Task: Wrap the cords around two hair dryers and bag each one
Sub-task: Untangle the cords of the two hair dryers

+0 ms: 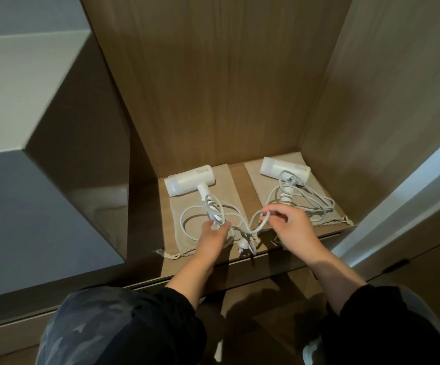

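Two white hair dryers lie on a wooden shelf, each on a flat beige drawstring bag. The left dryer [190,179] rests on the left bag [229,185], its grey-white cord [187,216] looped loosely over the bag. My left hand [213,234] grips the lower end of that dryer's handle, where the cord comes out. My right hand [290,226] pinches a stretch of the same cord and holds it up between the two bags. Its plug [243,244] lies near the shelf's front edge. The right dryer [283,168] sits untouched on the right bag [316,180], its own cord [316,202] piled loosely around it.
The shelf [237,177] is a niche closed by wooden panels at the back, left and right. A pale door or frame [397,196] stands at the right. My knees in dark trousers fill the bottom of the view, below the shelf's front edge.
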Demonstrator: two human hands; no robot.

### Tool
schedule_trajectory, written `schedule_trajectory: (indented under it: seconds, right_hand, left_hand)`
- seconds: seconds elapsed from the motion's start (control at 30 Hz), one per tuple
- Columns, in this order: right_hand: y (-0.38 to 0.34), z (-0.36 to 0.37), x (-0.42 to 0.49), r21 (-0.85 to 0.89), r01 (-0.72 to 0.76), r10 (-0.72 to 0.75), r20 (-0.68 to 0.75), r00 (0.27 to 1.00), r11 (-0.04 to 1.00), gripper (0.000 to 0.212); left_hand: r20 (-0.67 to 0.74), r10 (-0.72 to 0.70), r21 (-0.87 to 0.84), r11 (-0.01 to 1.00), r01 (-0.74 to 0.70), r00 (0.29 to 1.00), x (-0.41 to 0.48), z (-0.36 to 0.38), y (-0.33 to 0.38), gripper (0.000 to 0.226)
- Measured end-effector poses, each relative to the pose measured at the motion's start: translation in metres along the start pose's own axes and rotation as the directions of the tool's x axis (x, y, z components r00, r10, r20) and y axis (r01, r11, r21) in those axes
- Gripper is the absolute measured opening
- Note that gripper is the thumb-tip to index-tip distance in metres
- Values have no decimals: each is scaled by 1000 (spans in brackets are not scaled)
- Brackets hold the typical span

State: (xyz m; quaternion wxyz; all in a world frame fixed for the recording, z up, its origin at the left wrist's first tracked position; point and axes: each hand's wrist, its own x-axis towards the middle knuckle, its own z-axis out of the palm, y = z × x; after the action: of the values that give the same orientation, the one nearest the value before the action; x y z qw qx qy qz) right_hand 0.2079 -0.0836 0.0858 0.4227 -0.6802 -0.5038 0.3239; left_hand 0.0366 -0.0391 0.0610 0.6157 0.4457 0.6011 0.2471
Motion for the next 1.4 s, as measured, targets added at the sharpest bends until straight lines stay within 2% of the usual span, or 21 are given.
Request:
schedule_trajectory:
  seconds: [0.07, 0.2, 0.3, 0.4, 0.53, 0.57, 0.6, 0.67, 0.7, 0.73, 0.77, 0.83, 0.97, 1.07, 1.2, 1.27, 1.4]
  right_hand:
    - [0, 3, -7, 41, -2, 0, 40, 999, 999, 23]
    - [3, 11, -17, 121, -33, 17, 130, 991, 992, 20]
    - [2, 12, -21, 188, -42, 14, 146, 989, 981, 14]
    - [4, 11, -25, 188, -40, 9, 162, 987, 981, 12]
    - [10, 11, -31, 290, -132, 92, 148, 985, 948, 12]
    - [12, 10, -33, 398, -194, 146, 147, 978, 897, 13]
    - [14, 10, -35, 548, -267, 214, 161, 964, 793, 13]
    - [20, 9, -39, 807, -363, 328, 224, 918, 466, 14]
    - [24, 9, -42, 868, -374, 365, 248, 897, 328, 14]
    - [28, 8, -44, 894, -376, 393, 263, 881, 244, 14]
    - [31, 7, -47, 902, -381, 413, 274, 868, 204, 13]
    - [34, 6, -52, 888, -409, 445, 286, 849, 211, 11]
    - [37, 8, -53, 784, -498, 521, 270, 810, 369, 16]
    - [38, 9, -49, 678, -596, 561, 316, 765, 430, 14]
    - [36, 9, -55, 488, -660, 543, 379, 750, 571, 27]
    - [35, 9, -55, 491, -640, 524, 370, 767, 591, 28]
    - [34, 7, -53, 648, -542, 480, 295, 826, 535, 24]
  left_hand:
    - [140, -228, -134, 960, 247, 963, -3, 2, 0, 68]
    - [207, -359, -111, 916, 387, 910, 2, 5, -5, 75]
    - [253, -383, -85, 906, 415, 888, 3, 11, -10, 49]
    - [217, -347, -97, 922, 374, 912, 4, 16, -17, 23]
    - [122, -295, -162, 936, 313, 948, 1, 20, -20, 18]
    - [96, -284, -166, 940, 297, 954, 1, 20, -21, 20]
    - [75, -276, -168, 944, 285, 958, 1, 20, -22, 21]
    - [46, -262, -165, 950, 266, 964, -2, 19, -23, 18]
    - [33, -254, -153, 954, 256, 967, -3, 19, -23, 17]
    - [20, -244, -140, 960, 245, 970, -4, 19, -23, 17]
    - [8, -232, -121, 965, 231, 973, -5, 19, -24, 17]
    - [-12, -207, -94, 974, 205, 978, -6, 18, -26, 17]
    - [-17, -200, -104, 975, 197, 980, -9, 18, -30, 16]
    - [33, -219, -179, 959, 222, 975, -10, 19, -28, 18]
    - [114, -237, -288, 922, 260, 965, -13, 16, -24, 20]
    - [164, -251, -345, 892, 294, 954, -15, 12, -22, 17]
    - [214, -276, -395, 853, 341, 937, -12, 2, -26, 16]
